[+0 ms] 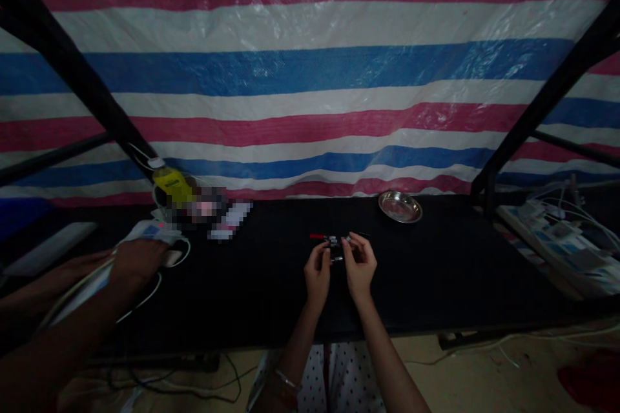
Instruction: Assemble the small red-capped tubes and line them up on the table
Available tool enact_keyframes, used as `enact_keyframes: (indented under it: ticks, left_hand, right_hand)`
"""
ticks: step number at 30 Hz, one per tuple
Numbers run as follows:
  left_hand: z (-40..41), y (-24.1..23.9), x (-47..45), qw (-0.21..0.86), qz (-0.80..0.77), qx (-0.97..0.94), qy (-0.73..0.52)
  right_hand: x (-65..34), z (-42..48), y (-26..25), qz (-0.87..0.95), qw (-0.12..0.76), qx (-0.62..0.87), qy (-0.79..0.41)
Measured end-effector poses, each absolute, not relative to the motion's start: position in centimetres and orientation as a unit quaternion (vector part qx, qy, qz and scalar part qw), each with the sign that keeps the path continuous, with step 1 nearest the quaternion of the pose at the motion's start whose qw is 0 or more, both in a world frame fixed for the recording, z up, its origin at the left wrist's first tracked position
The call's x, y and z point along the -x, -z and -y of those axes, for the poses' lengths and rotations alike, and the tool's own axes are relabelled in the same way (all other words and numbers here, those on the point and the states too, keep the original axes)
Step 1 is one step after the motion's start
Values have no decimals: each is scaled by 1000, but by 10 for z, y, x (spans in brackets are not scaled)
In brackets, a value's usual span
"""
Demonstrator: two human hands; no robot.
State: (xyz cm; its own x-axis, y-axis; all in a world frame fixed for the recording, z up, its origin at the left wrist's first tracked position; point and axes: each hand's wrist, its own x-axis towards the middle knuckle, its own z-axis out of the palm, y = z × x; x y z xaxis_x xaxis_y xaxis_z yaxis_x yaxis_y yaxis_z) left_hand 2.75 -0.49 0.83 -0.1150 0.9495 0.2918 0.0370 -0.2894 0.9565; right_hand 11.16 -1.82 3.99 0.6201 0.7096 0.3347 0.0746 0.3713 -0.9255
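Observation:
Both my hands meet over the middle of a black table (436,271). My left hand (317,276) and my right hand (361,264) pinch a small dark part with metal ends (336,250) between their fingertips. A thin piece with a red tip (318,237) lies on the table just beyond my left fingers. The dim light hides what the small part is.
A round metal dish (400,206) sits at the back right of the table. Another person's arm (97,297) reaches in from the left onto white cables and a device (150,232). A yellow-capped bottle (173,187) stands behind it. A power strip with cables (552,232) lies at right.

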Motion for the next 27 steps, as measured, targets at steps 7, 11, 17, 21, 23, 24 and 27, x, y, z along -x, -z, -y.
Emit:
enact_keyframes:
  ticks: [7, 11, 17, 21, 23, 24, 27]
  left_hand:
    - [-3, -24, -14, 410, -492, -488, -593]
    - [-17, -37, 0, 403, -499, -533, -552]
    - [-37, -43, 15, 303, -473, -688, -459]
    - [-45, -31, 24, 216, -501, -728, -416]
    - [-46, -24, 28, 183, -526, -739, -379]
    - [-47, -20, 30, 172, -540, -740, -363]
    - [-46, -12, 32, 154, -573, -735, -329]
  right_hand:
    - [-127, 9, -66, 497, 664, 488, -272]
    - [-139, 4, -68, 488, 658, 475, -323]
    - [-146, -2, -58, 478, 655, 449, -377]
    - [-152, -8, -38, 515, 613, 465, -377]
    - [-155, -10, -26, 542, 588, 491, -345]
    - [-156, -10, -21, 554, 577, 506, -323]
    - [-158, -10, -10, 578, 546, 541, -275]
